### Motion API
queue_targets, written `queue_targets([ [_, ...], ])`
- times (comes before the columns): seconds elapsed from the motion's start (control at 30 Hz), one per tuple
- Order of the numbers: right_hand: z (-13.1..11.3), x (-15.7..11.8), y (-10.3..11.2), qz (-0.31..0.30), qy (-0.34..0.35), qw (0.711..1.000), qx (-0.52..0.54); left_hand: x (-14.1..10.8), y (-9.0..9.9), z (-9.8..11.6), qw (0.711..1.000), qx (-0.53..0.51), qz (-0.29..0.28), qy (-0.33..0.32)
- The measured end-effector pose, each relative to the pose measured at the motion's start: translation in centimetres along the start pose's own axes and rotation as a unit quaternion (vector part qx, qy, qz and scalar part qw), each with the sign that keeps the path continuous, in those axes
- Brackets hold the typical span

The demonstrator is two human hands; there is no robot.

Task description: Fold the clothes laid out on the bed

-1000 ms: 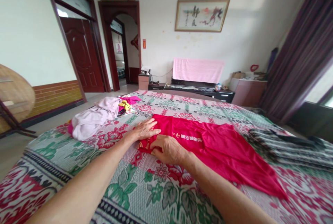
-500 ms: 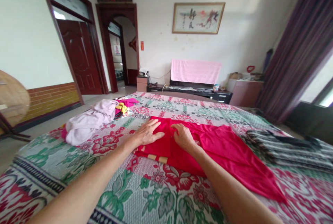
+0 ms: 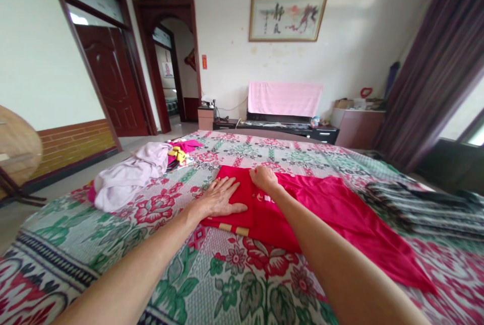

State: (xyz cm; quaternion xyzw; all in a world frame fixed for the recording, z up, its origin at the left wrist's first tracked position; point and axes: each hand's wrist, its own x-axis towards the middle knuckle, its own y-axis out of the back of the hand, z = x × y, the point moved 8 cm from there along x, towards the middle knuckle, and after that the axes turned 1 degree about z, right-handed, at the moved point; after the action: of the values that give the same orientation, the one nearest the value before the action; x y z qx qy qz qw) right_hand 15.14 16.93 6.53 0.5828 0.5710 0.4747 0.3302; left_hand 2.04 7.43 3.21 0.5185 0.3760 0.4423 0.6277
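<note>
A silky red garment [image 3: 333,209] lies across the bed, its left part folded over into a neat block with tan patches along the near edge and white print near the middle. My left hand [image 3: 221,198] rests flat on that folded block, fingers spread. At the block's far right corner, my right hand [image 3: 263,179] is closed with its fingers curled on the red cloth at the fold. The fingertips of that hand are partly hidden. To the right, the rest of the garment is spread out with wrinkles.
A floral bedspread [image 3: 181,264] covers the bed. Left of the garment sits a pile of pale pink clothes [image 3: 130,174] with a yellow piece [image 3: 177,154]. A folded black-and-grey striped cloth [image 3: 427,214] lies at the right. A low black cabinet [image 3: 325,134] stands beyond.
My right hand has moved slightly up and away, to the far corner of the fold, and its fingers have closed more. My left hand has slid a little nearer and flattened on the cloth.
</note>
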Motion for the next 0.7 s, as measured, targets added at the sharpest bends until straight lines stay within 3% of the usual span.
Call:
queue_targets([
  [0.27, -0.3, 0.9, -0.9, 0.024, -0.019, 0.999, 0.012, 0.2, 0.0, 0.1, 1.000, 0.008, 0.002, 0.002],
  [0.57, 0.8, 0.5, -0.4, 0.052, -0.021, 0.998, 0.024, 0.4, -0.2, -0.3, 0.999, 0.021, 0.017, -0.031],
  [0.63, 0.7, 0.4, -0.3, 0.051, -0.010, 0.998, 0.021, 0.4, 0.2, -0.3, 0.999, 0.005, 0.032, -0.037],
  [0.7, 0.5, 0.2, 0.0, 0.072, -0.001, 0.997, 0.034, 0.4, 1.5, -0.6, 0.996, -0.027, 0.084, -0.033],
])
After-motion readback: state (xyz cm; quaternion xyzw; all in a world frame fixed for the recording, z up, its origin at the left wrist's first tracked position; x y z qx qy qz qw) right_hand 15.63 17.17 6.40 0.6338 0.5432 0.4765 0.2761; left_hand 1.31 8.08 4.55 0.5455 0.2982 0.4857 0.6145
